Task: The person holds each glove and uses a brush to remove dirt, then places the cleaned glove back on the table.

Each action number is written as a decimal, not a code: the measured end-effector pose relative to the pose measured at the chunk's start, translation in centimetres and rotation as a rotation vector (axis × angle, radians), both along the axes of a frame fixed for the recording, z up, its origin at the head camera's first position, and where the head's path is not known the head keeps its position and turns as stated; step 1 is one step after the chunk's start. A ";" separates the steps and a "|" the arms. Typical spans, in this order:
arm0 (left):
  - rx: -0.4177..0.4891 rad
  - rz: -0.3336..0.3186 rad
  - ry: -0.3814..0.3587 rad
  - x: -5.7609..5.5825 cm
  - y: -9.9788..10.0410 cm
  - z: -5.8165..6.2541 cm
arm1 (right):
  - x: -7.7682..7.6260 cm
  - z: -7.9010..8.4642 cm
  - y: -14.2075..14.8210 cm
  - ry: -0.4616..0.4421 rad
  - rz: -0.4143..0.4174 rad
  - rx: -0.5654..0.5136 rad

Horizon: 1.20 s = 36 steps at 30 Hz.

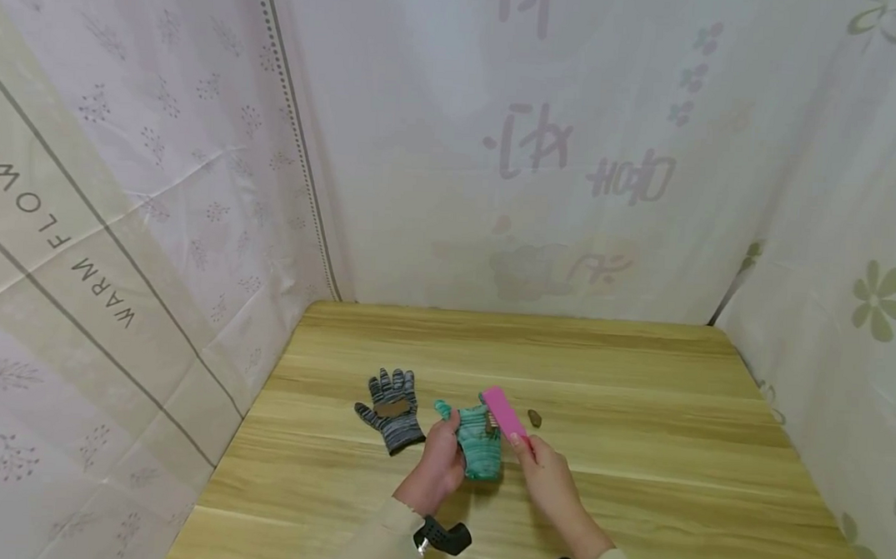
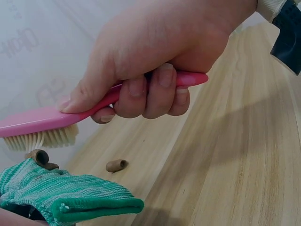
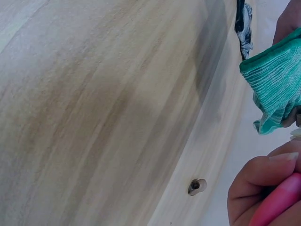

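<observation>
My left hand (image 1: 442, 453) grips a green-and-white knit glove (image 1: 478, 448) and holds it up over the table. In my right hand (image 1: 548, 480) is a pink brush (image 1: 504, 411); the left wrist view shows the fingers curled round its handle and the thumb lying along its back. Pale bristles (image 2: 42, 137) face down towards the glove. Just under them, a brown curled piece (image 2: 40, 155) lies on the glove; whether the bristles touch it I cannot tell. Most of my left hand is hidden in the left wrist view.
A grey-and-black knit glove (image 1: 404, 432) lies flat on the wooden table (image 1: 638, 388), a brown patch (image 1: 392, 408) across its palm. Right of the brush, a small brown rolled piece (image 1: 534, 418) rests on the tabletop. Patterned curtains (image 1: 424, 145) surround the table.
</observation>
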<state>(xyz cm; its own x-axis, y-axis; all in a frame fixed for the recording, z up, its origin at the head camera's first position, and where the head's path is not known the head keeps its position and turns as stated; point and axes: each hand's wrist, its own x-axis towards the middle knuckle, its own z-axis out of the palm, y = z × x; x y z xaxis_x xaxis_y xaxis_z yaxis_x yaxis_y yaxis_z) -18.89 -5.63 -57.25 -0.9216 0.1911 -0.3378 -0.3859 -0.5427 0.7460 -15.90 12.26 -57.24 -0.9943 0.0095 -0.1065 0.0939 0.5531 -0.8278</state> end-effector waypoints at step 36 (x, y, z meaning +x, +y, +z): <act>-0.011 0.009 0.051 -0.1 0.1 0.9 | 0.2 1.3 0.3 0.001 -0.027 -0.035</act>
